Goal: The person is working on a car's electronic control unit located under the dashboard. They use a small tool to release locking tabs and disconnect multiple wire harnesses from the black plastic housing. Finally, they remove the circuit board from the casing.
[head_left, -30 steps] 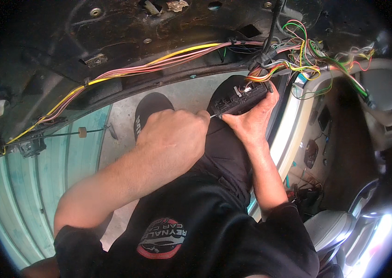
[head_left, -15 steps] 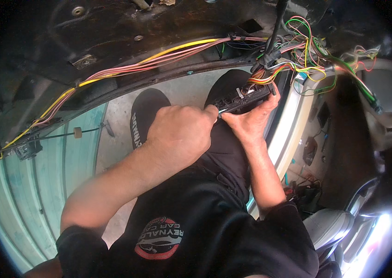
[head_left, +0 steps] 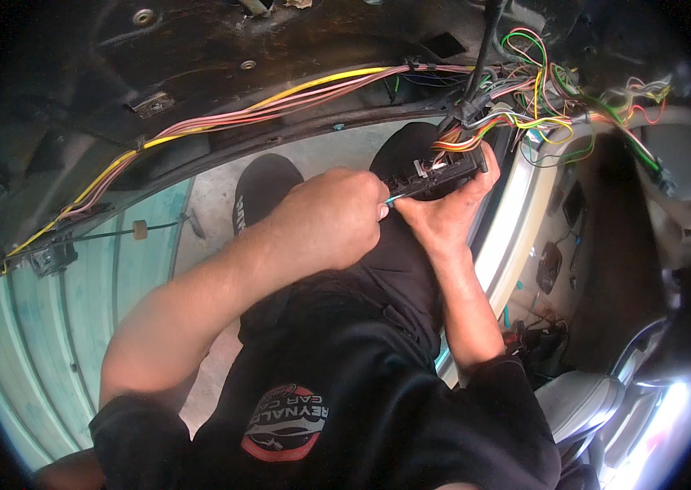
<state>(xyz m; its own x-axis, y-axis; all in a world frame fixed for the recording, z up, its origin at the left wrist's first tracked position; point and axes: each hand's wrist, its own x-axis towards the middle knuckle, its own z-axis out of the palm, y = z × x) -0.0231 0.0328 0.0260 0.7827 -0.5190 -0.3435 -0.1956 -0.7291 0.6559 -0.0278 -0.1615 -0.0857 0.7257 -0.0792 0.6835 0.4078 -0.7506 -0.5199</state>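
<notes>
My right hand (head_left: 446, 216) grips a black plastic connector block (head_left: 435, 175) from below and from its right end, thumb along the near edge. A bundle of red, orange and yellow wires (head_left: 461, 145) enters the block's far end. At the block's left end, my left hand (head_left: 329, 214) is closed, thumb and forefinger together. A thin light-blue piece (head_left: 394, 198) shows between these fingers and the block; whether it is a wire or a slim tool I cannot tell. The other left fingers are curled, their tips hidden.
Overhead runs a dark panel with a yellow and pink wire harness (head_left: 280, 104) along its edge. Loose coloured wires (head_left: 554, 98) hang at upper right. A pale door sill (head_left: 502, 245) curves beside my right arm, with a car seat (head_left: 578, 400) beyond. Ribbed greenish panels (head_left: 51, 351) stand at left.
My left hand has drawn slightly down from the block, and more of the light-blue piece shows. My right hand still holds the connector block in nearly the same place.
</notes>
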